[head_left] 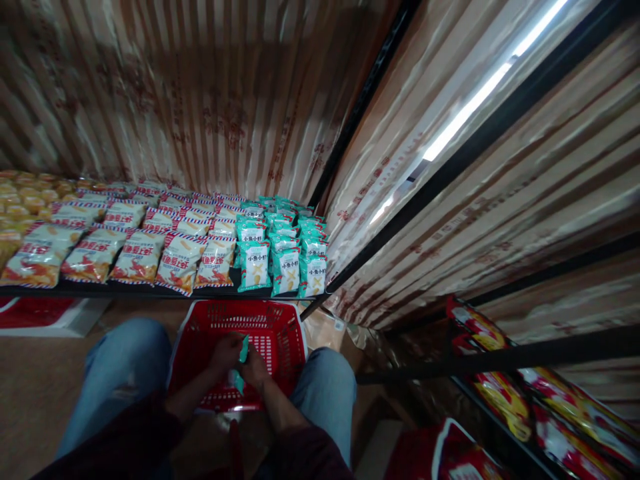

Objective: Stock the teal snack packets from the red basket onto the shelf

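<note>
Over a red plastic shopping basket [287, 337], my left hand [227, 351] and my right hand [254, 367] are close together. Between them is a small teal snack bag [244, 349], with the fingers of both hands closed on its sides. Part of the bag is hidden behind my hands. The basket stands between my knees, in front of the shelf, and its slotted floor shows beyond my hands. On the shelf's right end stand several rows of teal and white snack bags [289, 273] that look like the held one.
Left of the teal bags are white snack bags with striped edges [137, 257], then yellow packs [23, 200]. A black shelf post [380, 223] slants up at the right. Red and yellow packs [500, 400] lie on a lower right rack. Pleated curtains [200, 100] hang behind.
</note>
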Tool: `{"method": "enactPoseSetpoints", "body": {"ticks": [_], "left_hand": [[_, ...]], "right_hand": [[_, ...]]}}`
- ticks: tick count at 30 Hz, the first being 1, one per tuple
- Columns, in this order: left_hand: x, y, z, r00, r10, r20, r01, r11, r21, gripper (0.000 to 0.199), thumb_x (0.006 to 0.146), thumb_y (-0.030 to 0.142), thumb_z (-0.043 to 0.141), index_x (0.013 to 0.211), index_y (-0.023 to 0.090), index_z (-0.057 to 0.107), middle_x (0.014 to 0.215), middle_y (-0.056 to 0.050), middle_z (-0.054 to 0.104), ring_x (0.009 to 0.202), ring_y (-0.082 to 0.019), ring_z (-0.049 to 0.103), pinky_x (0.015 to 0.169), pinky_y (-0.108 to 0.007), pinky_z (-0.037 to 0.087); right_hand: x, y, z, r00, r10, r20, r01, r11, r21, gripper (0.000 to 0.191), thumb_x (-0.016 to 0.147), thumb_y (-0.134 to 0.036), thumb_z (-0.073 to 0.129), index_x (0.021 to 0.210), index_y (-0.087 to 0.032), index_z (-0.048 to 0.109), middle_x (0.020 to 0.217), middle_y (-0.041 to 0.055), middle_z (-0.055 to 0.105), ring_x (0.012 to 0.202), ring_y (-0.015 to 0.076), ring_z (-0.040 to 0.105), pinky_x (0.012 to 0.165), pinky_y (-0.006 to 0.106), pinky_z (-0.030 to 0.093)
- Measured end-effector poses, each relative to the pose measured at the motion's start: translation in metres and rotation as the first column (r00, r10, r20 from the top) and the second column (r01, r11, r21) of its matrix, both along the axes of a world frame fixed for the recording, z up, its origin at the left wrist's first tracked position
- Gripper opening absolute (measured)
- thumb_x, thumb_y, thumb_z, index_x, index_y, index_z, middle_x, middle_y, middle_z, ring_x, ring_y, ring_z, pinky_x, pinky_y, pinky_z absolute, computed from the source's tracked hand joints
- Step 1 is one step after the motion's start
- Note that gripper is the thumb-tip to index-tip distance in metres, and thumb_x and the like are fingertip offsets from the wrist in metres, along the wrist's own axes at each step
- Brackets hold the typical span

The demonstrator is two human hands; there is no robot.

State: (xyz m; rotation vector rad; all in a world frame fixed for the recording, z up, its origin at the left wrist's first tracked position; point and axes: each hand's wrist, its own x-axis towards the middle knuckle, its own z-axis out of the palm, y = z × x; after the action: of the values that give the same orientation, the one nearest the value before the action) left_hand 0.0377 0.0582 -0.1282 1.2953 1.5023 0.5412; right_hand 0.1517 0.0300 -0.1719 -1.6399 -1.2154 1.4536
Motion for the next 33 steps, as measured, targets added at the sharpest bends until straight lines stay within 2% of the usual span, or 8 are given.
{"method": "enactPoseSetpoints", "body": {"ticks": [5, 8, 13, 17, 21, 25, 29, 33], "left_hand": [[-0.01, -0.021, 0.001, 0.988, 0.077, -0.136, -0.038, 0.962, 0.27, 0.035, 0.075, 0.012, 0.044, 0.105, 0.012, 0.062, 0.117, -0.012, 0.061, 0.111, -0.021, 0.056, 0.099, -0.036, 0.042], [-0.019, -0.033, 0.001, 0.981, 0.096, -0.167, -0.033, 0.939, 0.344, 0.04, 0.078, 0.019, 0.044, 0.115, 0.012, 0.057, 0.124, -0.014, 0.057, 0.118, -0.023, 0.051, 0.102, -0.04, 0.038], [-0.031, -0.049, 0.003, 0.999, 0.032, -0.025, -0.025, 0.966, 0.256, 0.057, 0.08, 0.028, 0.044, 0.136, 0.015, 0.037, 0.131, -0.01, 0.053, 0.118, -0.02, 0.051, 0.098, -0.034, 0.042], [-0.033, -0.059, 0.006, 0.996, 0.0, 0.087, -0.016, 0.983, 0.18, 0.065, 0.08, 0.025, 0.043, 0.142, 0.015, 0.025, 0.122, -0.009, 0.06, 0.101, -0.017, 0.062, 0.089, -0.029, 0.047], [-0.03, -0.065, 0.015, 0.997, 0.075, 0.005, -0.074, 0.972, 0.222, 0.066, 0.078, 0.023, 0.045, 0.142, 0.017, 0.027, 0.118, -0.008, 0.062, 0.096, -0.018, 0.063, 0.088, -0.032, 0.047], [-0.03, -0.067, 0.026, 0.992, 0.068, -0.107, -0.034, 0.957, 0.289, 0.063, 0.077, 0.023, 0.047, 0.139, 0.017, 0.034, 0.127, -0.01, 0.056, 0.107, -0.021, 0.058, 0.095, -0.036, 0.043], [-0.033, -0.077, 0.024, 0.973, -0.058, -0.224, 0.1, 0.979, 0.178, 0.064, 0.076, 0.025, 0.048, 0.137, 0.011, 0.036, 0.131, -0.014, 0.053, 0.115, -0.024, 0.054, 0.098, -0.036, 0.038], [-0.034, -0.089, 0.018, 0.954, -0.146, -0.264, 0.167, 0.984, 0.061, 0.07, 0.07, 0.029, 0.054, 0.136, 0.009, 0.038, 0.125, -0.017, 0.058, 0.111, -0.03, 0.056, 0.094, -0.038, 0.04]], "right_hand": [[0.001, 0.003, 0.019, 0.984, -0.16, -0.082, 0.158, 0.987, -0.034, 0.032, 0.054, -0.014, 0.066, 0.084, -0.022, 0.059, 0.074, -0.0012, 0.067, 0.077, 0.0207, 0.064, 0.068, 0.029, 0.048], [0.0, 0.002, 0.033, 0.95, -0.257, -0.179, 0.256, 0.966, -0.031, 0.033, 0.054, -0.014, 0.063, 0.086, -0.021, 0.057, 0.073, -0.0022, 0.065, 0.073, 0.0186, 0.063, 0.067, 0.028, 0.048], [-0.002, -0.005, 0.048, 0.88, -0.317, -0.354, 0.311, 0.947, -0.076, 0.039, 0.058, -0.027, 0.065, 0.095, -0.02, 0.056, 0.082, 0.0, 0.068, 0.074, 0.0181, 0.065, 0.066, 0.028, 0.05], [-0.003, -0.013, 0.052, 0.805, -0.36, -0.471, 0.339, 0.931, -0.133, 0.039, 0.053, -0.029, 0.072, 0.088, -0.018, 0.06, 0.075, 0.0004, 0.069, 0.07, 0.0181, 0.065, 0.066, 0.029, 0.051], [-0.005, -0.013, 0.053, 0.794, -0.356, -0.493, 0.338, 0.932, -0.129, 0.039, 0.057, -0.032, 0.07, 0.091, -0.017, 0.06, 0.076, 0.0003, 0.069, 0.068, 0.0174, 0.065, 0.066, 0.028, 0.052], [-0.003, -0.014, 0.054, 0.793, -0.359, -0.492, 0.331, 0.932, -0.147, 0.039, 0.061, -0.036, 0.069, 0.095, -0.018, 0.06, 0.083, 0.0011, 0.07, 0.075, 0.0178, 0.067, 0.068, 0.028, 0.053], [-0.004, -0.027, 0.049, 0.828, -0.326, -0.456, 0.253, 0.943, -0.215, 0.035, 0.065, -0.04, 0.069, 0.089, -0.016, 0.062, 0.079, 0.004, 0.071, 0.077, 0.0197, 0.067, 0.066, 0.03, 0.053], [-0.011, -0.042, 0.045, 0.862, -0.273, -0.427, 0.158, 0.946, -0.284, 0.031, 0.063, -0.032, 0.074, 0.086, -0.013, 0.063, 0.072, 0.0052, 0.071, 0.069, 0.0194, 0.068, 0.065, 0.031, 0.053]]}}
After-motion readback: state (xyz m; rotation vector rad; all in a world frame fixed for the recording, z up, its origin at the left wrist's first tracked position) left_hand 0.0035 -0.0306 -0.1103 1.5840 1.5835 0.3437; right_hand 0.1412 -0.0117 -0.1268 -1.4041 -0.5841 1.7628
